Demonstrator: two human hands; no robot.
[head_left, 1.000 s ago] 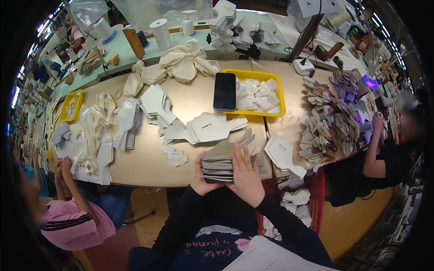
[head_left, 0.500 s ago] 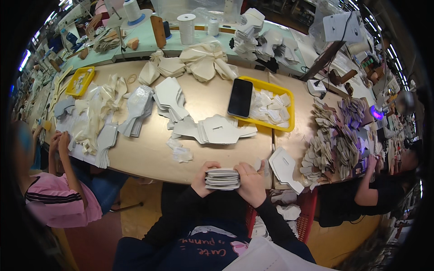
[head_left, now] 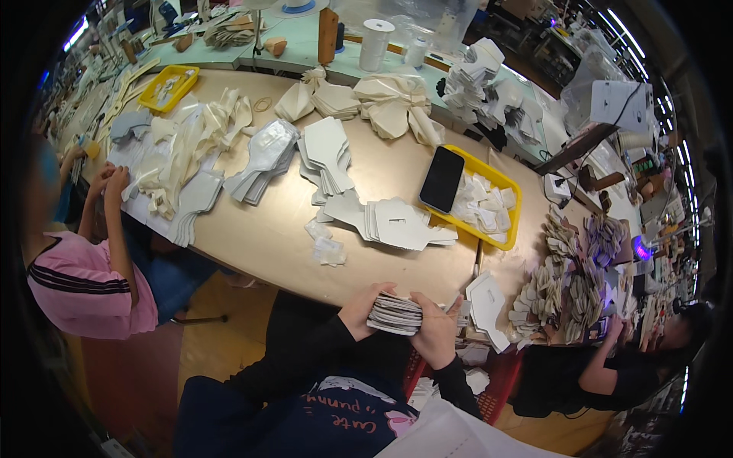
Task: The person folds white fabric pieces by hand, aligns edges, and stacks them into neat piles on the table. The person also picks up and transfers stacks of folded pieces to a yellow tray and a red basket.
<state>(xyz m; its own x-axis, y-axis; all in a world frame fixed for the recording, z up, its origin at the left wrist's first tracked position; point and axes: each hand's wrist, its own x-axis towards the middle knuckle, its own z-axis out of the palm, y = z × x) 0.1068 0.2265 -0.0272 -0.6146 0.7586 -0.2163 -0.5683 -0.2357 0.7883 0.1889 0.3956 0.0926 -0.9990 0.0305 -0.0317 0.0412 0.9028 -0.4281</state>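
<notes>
at lower centre of the frame, the stack of grey-white pieces [head_left: 394, 315] sits between the left hand [head_left: 365, 312] and the right hand [head_left: 437, 333], fingers curled snugly around its opposite ends (neither hand is nearer), its long visible edges running left to right, dipping slightly rightward.

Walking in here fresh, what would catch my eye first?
First comes the stack of pale pieces held between the left hand and right hand, by the near edge of the table. Beyond, a black phone rests on a yellow tray. A lamp glows purple at far right.
</notes>
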